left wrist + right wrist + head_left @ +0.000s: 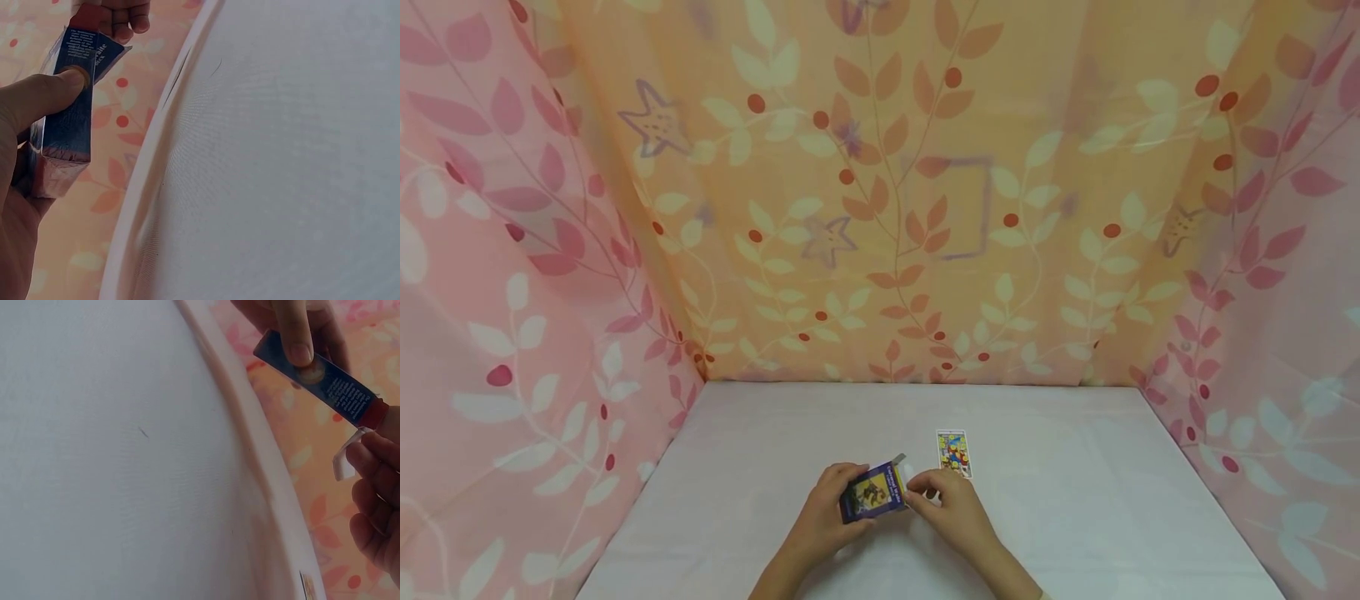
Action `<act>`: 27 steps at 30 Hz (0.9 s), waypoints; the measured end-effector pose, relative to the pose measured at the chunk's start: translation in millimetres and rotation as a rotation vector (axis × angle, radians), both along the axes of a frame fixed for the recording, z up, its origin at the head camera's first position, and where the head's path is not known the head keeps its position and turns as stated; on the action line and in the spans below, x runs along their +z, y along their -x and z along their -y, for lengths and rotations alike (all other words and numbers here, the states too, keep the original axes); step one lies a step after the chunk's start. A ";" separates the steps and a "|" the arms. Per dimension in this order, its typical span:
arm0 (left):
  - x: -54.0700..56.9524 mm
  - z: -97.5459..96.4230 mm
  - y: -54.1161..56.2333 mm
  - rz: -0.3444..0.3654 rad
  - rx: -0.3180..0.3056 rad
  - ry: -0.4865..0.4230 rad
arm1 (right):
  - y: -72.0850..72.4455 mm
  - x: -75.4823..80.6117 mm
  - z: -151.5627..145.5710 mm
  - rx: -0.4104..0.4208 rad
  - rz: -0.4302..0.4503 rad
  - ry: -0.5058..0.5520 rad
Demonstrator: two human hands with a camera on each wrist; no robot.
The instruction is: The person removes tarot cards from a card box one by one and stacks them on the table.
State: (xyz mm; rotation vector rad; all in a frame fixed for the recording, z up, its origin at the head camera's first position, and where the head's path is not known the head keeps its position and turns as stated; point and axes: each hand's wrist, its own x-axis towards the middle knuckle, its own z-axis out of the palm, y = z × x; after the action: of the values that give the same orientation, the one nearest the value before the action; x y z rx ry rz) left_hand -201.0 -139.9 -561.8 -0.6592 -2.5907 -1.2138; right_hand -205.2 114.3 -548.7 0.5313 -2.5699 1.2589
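Observation:
A dark blue card box (874, 492) with a yellow picture and pale lettering on its front is tilted above the table. My left hand (826, 515) grips it by its sides, the thumb pressed on a narrow printed side in the left wrist view. At the box's right end a flap stands out, and a pale flap (342, 461) hangs there in the right wrist view. My right hand (957, 515) pinches this end between thumb and forefinger. Just beyond my right hand lies a colourful picture card (953, 451) with a white border, flat on the table.
A white cloth covers the table (775, 425). Behind it hangs an orange leaf-patterned curtain (880, 317), with pink patterned curtains along the left and right sides.

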 end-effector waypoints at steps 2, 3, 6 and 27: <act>-0.6 -0.2 0.6 -0.011 -0.004 -0.005 | 0.7 -0.5 -0.2 -0.006 0.008 0.000; -0.8 -0.2 0.6 -0.017 -0.007 -0.004 | 0.7 -0.4 -0.3 -0.008 0.018 -0.002; -1.8 -0.3 0.6 -0.022 -0.014 0.002 | 0.9 -0.5 -1.0 -0.006 0.046 0.001; -5.1 1.6 2.8 -0.018 0.002 0.007 | 6.0 4.5 -5.2 -0.008 0.098 -0.023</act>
State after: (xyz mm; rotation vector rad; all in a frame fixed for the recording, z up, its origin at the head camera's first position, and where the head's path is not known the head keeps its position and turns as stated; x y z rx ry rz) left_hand -203.9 -141.5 -566.9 -0.6658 -2.5814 -1.1928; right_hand -211.2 119.5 -544.2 0.4743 -2.6669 1.2838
